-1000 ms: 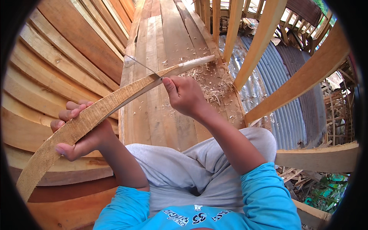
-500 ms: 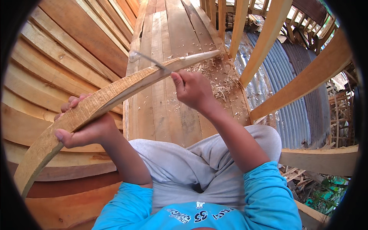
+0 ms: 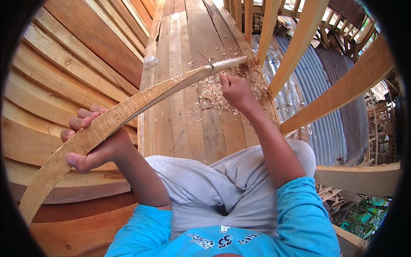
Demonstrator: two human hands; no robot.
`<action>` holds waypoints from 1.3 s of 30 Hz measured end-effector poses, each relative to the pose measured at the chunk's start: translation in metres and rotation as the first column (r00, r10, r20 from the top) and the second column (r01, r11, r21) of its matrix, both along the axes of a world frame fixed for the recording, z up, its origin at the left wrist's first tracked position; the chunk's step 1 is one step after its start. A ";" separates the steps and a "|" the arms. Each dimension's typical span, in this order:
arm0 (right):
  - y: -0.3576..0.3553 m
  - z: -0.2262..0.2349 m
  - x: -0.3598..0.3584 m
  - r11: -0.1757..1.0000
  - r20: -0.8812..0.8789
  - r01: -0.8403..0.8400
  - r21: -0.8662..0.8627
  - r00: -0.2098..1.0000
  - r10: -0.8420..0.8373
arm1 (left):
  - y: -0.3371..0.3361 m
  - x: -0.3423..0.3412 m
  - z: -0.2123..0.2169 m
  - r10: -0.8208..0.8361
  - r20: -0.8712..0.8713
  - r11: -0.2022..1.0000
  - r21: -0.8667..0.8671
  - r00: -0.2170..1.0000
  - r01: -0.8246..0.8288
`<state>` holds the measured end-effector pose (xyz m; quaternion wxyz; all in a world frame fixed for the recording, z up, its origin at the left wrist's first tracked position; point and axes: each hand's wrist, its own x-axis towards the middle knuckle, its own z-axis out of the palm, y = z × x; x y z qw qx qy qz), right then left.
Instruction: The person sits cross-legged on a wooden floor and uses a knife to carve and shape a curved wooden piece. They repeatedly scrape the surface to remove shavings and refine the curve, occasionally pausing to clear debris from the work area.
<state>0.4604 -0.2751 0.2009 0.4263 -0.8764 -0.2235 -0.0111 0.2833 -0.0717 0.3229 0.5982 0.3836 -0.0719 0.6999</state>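
A long, curved wooden plank (image 3: 120,107) lies slantwise in front of me, its far end pale and freshly shaved. My left hand (image 3: 96,139) is closed around its lower left part, thumb on the near side and fingers over the far edge. My right hand (image 3: 236,91) makes a fist on a knife, whose thin blade (image 3: 211,64) crosses the plank near the pale tip. The knife's handle is hidden inside the fist, and the blade is partly blurred.
Wood shavings (image 3: 209,96) lie on the plank floor (image 3: 180,132) under the tip. A small clear plastic item (image 3: 150,62) sits by the left wall of curved boards (image 3: 47,92). Upright timbers (image 3: 298,45) stand at right, with corrugated metal sheets (image 3: 329,124) beyond them.
My right hand and the knife have moved right and slightly farther along the plank, toward its tip. The plank has shifted slightly; my left hand still holds it.
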 end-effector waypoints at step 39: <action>0.037 0.048 -0.067 0.977 0.179 -0.213 0.009 0.962 0.208 | 0.046 0.004 -0.029 -0.065 -0.039 0.995 0.068 0.997 0.068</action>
